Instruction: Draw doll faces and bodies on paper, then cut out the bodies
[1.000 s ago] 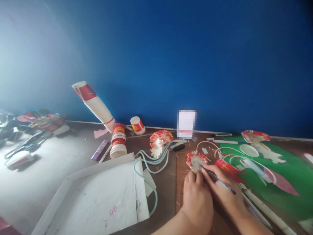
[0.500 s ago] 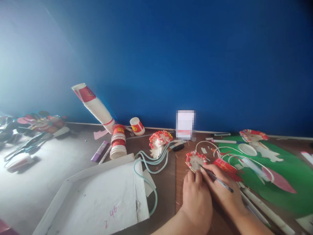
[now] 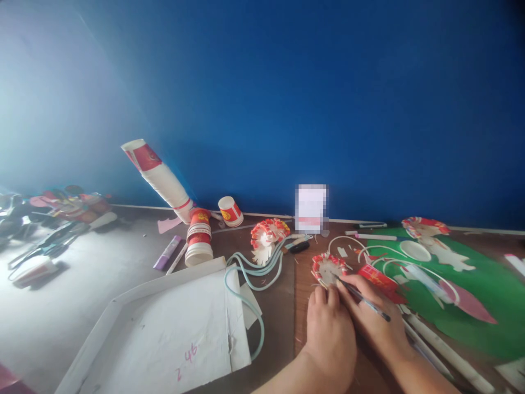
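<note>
In the head view a cut paper cup [image 3: 331, 269], its rim curled into red and white strips, lies on the brown tabletop before me. My left hand [image 3: 330, 323] has its fingers curled at the cup's near edge and holds it there; the fingertips are partly hidden. A dark pen [image 3: 366, 299] is gripped in my right hand [image 3: 379, 323], its tip at the inside of the cup. Both hands are close together, nearly touching. Another curled paper cup [image 3: 269, 236] sits further left, beside a pale blue cable [image 3: 262, 287].
A white box lid [image 3: 164, 328] lies left of centre. Beyond it stand stacked paper cups [image 3: 164, 183], a single cup [image 3: 231, 212] and a purple glue box [image 3: 167, 253]. On the right, a green sheet [image 3: 484, 284] bears strips, a pink cutout [image 3: 467, 301] and another cut cup [image 3: 426, 227].
</note>
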The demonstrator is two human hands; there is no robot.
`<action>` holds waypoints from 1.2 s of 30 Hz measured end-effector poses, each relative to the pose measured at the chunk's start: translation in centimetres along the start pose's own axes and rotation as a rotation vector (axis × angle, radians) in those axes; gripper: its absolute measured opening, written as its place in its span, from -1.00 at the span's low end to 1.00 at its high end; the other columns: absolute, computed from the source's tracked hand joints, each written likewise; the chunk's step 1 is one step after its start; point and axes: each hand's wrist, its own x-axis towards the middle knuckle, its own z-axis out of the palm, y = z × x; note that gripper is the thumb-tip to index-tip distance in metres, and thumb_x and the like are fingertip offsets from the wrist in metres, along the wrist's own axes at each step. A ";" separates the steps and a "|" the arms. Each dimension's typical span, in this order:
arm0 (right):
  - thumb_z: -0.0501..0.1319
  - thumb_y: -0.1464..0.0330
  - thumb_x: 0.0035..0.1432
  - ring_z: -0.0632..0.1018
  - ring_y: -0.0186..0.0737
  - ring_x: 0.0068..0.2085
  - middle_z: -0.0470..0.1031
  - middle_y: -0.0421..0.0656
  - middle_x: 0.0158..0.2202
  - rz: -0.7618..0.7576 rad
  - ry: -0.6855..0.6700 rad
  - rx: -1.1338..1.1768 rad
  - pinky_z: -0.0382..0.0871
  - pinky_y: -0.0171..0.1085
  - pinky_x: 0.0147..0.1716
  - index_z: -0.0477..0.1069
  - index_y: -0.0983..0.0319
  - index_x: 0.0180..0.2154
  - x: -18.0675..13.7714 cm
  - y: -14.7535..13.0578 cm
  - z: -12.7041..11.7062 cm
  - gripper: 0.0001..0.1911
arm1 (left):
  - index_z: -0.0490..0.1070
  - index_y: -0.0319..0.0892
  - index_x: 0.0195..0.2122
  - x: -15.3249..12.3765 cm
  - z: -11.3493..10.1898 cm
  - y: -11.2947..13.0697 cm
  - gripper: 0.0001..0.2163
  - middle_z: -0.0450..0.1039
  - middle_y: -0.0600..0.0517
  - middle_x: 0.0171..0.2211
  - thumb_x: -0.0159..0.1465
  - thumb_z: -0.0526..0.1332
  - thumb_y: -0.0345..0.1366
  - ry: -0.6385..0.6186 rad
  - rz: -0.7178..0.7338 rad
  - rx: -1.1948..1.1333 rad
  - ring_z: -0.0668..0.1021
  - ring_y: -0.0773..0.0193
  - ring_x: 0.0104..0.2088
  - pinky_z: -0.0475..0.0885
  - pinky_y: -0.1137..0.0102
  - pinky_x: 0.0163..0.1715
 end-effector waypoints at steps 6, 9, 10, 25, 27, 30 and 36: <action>0.01 0.03 0.33 0.67 -0.09 -0.43 0.67 -0.12 -0.40 0.013 -0.011 0.014 0.46 -0.23 -0.51 0.51 0.14 -0.24 -0.1 0.1 0.2 -0.57 | 0.44 -0.35 0.13 -0.2 0.6 0.1 -0.61 0.43 -0.17 -0.04 0.32 0.18 -0.26 0.058 -0.014 0.009 0.37 0.08 -0.09 0.38 0.24 -0.06; 0.01 0.03 0.34 0.67 -0.09 -0.42 0.67 -0.12 -0.39 0.008 -0.003 0.006 0.46 -0.23 -0.51 0.52 0.14 -0.24 -0.1 0.3 0.3 -0.58 | 0.44 -0.35 0.13 -0.1 0.6 0.1 -0.60 0.43 -0.18 -0.03 0.31 0.19 -0.26 0.058 -0.012 0.013 0.37 0.08 -0.09 0.37 0.24 -0.06; 0.01 0.03 0.34 0.67 -0.10 -0.43 0.68 -0.12 -0.38 0.004 0.001 0.000 0.46 -0.24 -0.52 0.52 0.14 -0.24 -0.2 0.3 0.4 -0.57 | 0.44 -0.35 0.12 -0.1 0.6 0.1 -0.60 0.43 -0.18 -0.03 0.31 0.19 -0.26 0.061 -0.011 0.014 0.37 0.08 -0.09 0.37 0.24 -0.06; 0.04 0.06 0.34 0.66 -0.13 -0.45 0.67 -0.14 -0.40 -0.024 -0.008 -0.020 0.48 -0.27 -0.50 0.52 0.16 -0.21 -0.1 0.3 0.2 -0.60 | 0.47 -0.33 0.07 -0.2 0.7 0.2 -0.63 0.43 -0.16 -0.08 0.29 0.19 -0.27 0.074 -0.008 0.045 0.37 0.08 -0.12 0.35 0.26 -0.07; 0.03 0.06 0.34 0.66 -0.14 -0.46 0.67 -0.14 -0.39 -0.031 0.003 -0.029 0.47 -0.27 -0.52 0.52 0.16 -0.21 -0.1 0.3 0.2 -0.60 | 0.47 -0.33 0.08 -0.2 0.7 0.1 -0.62 0.43 -0.17 -0.07 0.28 0.19 -0.27 0.068 -0.008 0.036 0.37 0.08 -0.11 0.35 0.25 -0.07; 0.01 0.05 0.36 0.67 -0.14 -0.46 0.68 -0.14 -0.38 -0.047 0.021 -0.032 0.45 -0.27 -0.54 0.51 0.16 -0.22 -0.1 0.3 0.3 -0.58 | 0.46 -0.33 0.10 -0.2 0.7 0.1 -0.62 0.43 -0.16 -0.06 0.30 0.17 -0.27 0.073 -0.005 0.023 0.37 0.09 -0.11 0.35 0.25 -0.07; 0.00 0.01 0.36 0.67 -0.14 -0.48 0.69 -0.16 -0.38 -0.052 0.007 -0.059 0.41 -0.27 -0.58 0.50 0.15 -0.23 -0.1 0.5 0.3 -0.55 | 0.47 -0.34 0.09 -0.2 0.6 0.1 -0.62 0.43 -0.17 -0.05 0.30 0.18 -0.27 0.091 -0.003 0.026 0.36 0.08 -0.10 0.36 0.26 -0.08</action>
